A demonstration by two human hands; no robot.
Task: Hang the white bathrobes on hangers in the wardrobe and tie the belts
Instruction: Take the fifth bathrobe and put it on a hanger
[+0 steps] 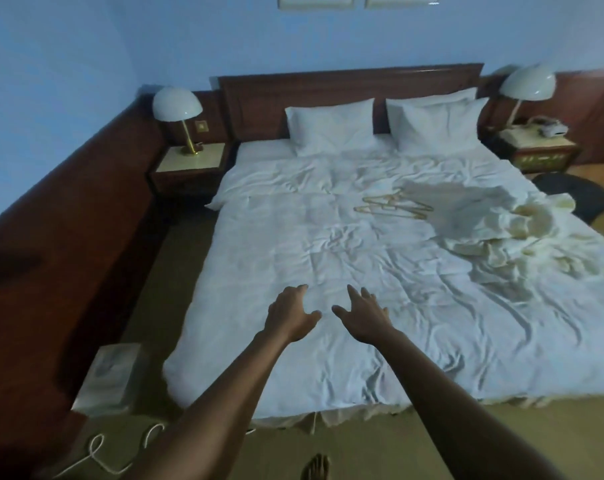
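While both of my hands hover empty over the foot half of the bed (328,258), nothing of the task is in reach yet. My left hand (290,315) and right hand (362,317) sit side by side, fingers loosely spread and gripping nothing. The white bathrobes (515,230) lie in a crumpled heap toward two o'clock from my hands, near the bed's right edge, the pile stretching roughly along the bed from pillow end to foot. The hangers (392,207), a small loose cluster, lie at about one o'clock, just left of the heap and well apart from my fingers. My right hand is the nearer one to both, so I judge it should lead the reach across. No wardrobe shows in this view. Whether the belts are tangled in the pile I cannot tell.
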